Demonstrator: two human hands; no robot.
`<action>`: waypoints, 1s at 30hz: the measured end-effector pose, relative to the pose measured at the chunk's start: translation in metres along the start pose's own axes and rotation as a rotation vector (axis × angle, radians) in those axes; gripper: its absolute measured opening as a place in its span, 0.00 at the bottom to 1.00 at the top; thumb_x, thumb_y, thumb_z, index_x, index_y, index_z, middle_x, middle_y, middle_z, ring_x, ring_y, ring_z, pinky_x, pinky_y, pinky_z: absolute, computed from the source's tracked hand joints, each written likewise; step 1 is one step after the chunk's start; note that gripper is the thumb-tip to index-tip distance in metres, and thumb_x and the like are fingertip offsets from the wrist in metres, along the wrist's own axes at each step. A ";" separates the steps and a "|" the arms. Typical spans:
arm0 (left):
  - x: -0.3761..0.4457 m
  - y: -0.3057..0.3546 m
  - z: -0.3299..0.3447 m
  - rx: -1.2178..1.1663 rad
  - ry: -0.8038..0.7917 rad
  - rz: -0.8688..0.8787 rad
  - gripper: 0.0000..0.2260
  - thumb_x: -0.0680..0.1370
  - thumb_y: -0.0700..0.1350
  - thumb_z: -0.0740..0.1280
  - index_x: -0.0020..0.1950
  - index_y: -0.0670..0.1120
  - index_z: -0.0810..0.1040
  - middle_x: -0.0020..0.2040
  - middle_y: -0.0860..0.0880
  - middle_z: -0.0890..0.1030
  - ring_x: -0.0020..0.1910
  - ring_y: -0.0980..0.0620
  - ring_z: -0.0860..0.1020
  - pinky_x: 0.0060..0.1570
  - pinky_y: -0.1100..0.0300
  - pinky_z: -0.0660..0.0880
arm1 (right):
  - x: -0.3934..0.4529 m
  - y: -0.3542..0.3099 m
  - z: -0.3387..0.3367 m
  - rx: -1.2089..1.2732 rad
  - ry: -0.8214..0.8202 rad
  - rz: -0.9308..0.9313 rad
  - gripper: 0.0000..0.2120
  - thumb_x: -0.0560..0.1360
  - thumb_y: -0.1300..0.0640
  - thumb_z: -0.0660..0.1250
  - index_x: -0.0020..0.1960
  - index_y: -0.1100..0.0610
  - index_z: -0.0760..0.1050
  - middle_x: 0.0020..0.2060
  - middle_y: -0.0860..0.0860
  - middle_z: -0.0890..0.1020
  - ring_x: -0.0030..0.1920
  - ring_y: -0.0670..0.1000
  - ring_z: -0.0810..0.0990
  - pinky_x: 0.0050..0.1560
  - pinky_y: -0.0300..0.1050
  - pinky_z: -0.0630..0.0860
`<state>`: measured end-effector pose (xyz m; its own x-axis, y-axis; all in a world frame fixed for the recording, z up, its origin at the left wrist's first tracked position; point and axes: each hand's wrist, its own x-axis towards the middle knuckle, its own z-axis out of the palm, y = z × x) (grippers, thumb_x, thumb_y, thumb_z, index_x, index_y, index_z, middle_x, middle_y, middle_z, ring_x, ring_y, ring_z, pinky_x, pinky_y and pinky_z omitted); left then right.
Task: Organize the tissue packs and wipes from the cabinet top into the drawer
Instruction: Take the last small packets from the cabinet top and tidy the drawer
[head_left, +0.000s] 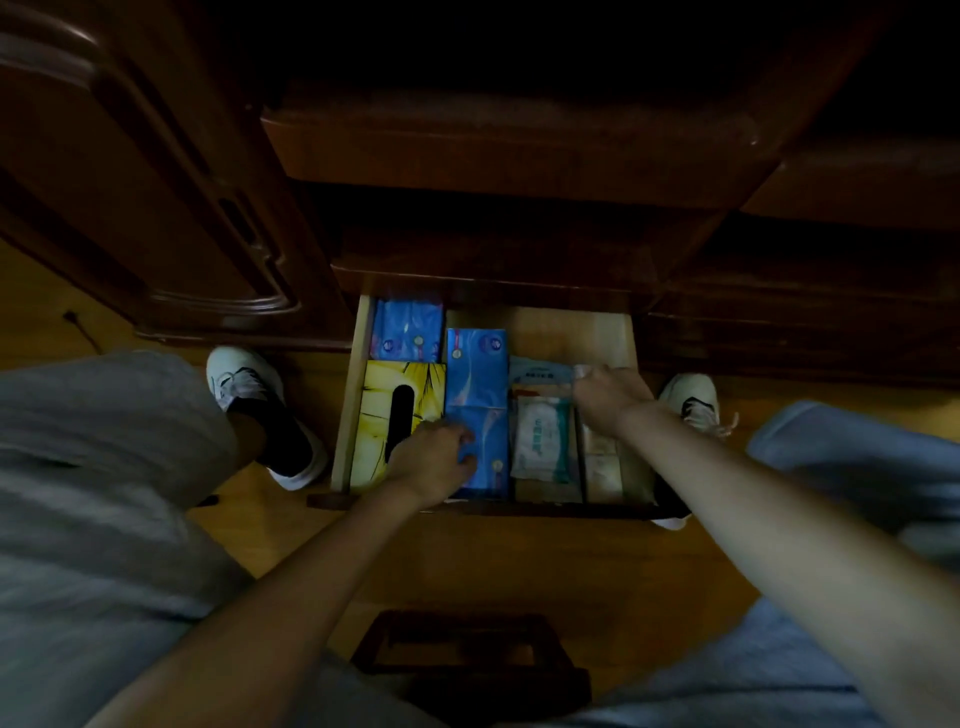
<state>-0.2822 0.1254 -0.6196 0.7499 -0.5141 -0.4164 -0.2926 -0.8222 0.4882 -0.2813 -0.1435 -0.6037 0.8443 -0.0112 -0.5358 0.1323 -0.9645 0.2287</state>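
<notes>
L hand (434, 460) fingers curl on near blue tissue pack (480, 452); R hand (608, 397) grips pale pack (602, 467) by drawer (356, 384) right wall; bare wood far right.

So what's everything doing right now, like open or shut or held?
drawer: pulled open
yellow tissue box: lying flat in the drawer
blue tissue pack: in the drawer
left hand: fingers curled on the blue pack
right hand: reaching in, grip unclear
white wipes pack: lying in the drawer
</notes>
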 end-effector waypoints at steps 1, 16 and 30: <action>-0.004 -0.003 -0.002 0.068 -0.021 0.007 0.19 0.79 0.57 0.65 0.66 0.49 0.77 0.65 0.47 0.78 0.65 0.47 0.74 0.58 0.50 0.76 | -0.007 -0.004 0.001 0.060 -0.017 -0.023 0.11 0.82 0.59 0.59 0.59 0.54 0.78 0.54 0.54 0.80 0.52 0.56 0.80 0.45 0.50 0.76; -0.049 -0.035 -0.011 0.526 -0.166 0.111 0.08 0.76 0.38 0.66 0.52 0.46 0.81 0.54 0.44 0.83 0.54 0.42 0.82 0.51 0.50 0.78 | -0.068 -0.075 0.029 0.043 -0.063 -0.343 0.20 0.78 0.49 0.71 0.67 0.53 0.76 0.59 0.54 0.82 0.58 0.57 0.81 0.52 0.52 0.78; -0.020 -0.031 -0.031 0.529 0.020 0.012 0.10 0.80 0.39 0.64 0.58 0.47 0.79 0.57 0.44 0.83 0.56 0.44 0.81 0.55 0.51 0.78 | -0.040 -0.057 0.013 0.139 0.110 -0.210 0.15 0.75 0.44 0.71 0.61 0.47 0.79 0.59 0.49 0.83 0.59 0.53 0.81 0.54 0.51 0.79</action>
<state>-0.2700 0.1688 -0.6019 0.7543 -0.5237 -0.3958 -0.5567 -0.8299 0.0371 -0.3294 -0.0913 -0.6062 0.8584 0.2143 -0.4661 0.2442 -0.9697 0.0039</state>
